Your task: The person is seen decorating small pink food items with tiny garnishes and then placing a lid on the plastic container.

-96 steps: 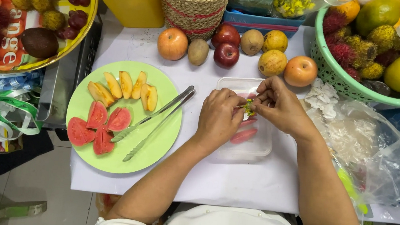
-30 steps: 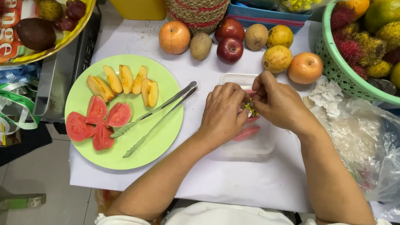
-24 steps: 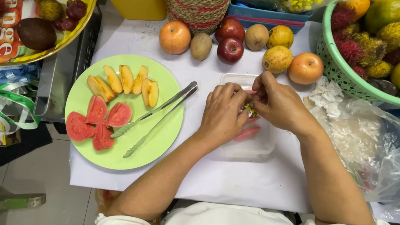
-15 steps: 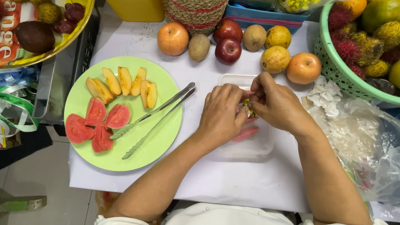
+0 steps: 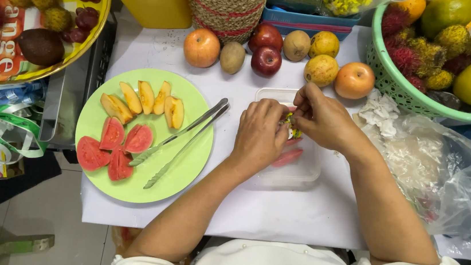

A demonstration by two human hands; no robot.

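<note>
both hands meet over the clear tub (image 5: 300, 176): left hand (image 5: 259, 136) and right hand (image 5: 323, 117) are pinched together on a small yellow-green fruit bit (image 5: 290, 126) held just above it. the bit looks slippery, so a loose pinch could drop it onto the bench (image 5: 274, 211) beside the pink slices (image 5: 290, 155). compared with earlier, the hands have hardly moved; tongs (image 5: 183, 136) lie unmoved on the green plate (image 5: 185, 174).

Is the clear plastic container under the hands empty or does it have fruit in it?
Not empty: pink fruit slices lie inside the clear plastic container.
</note>
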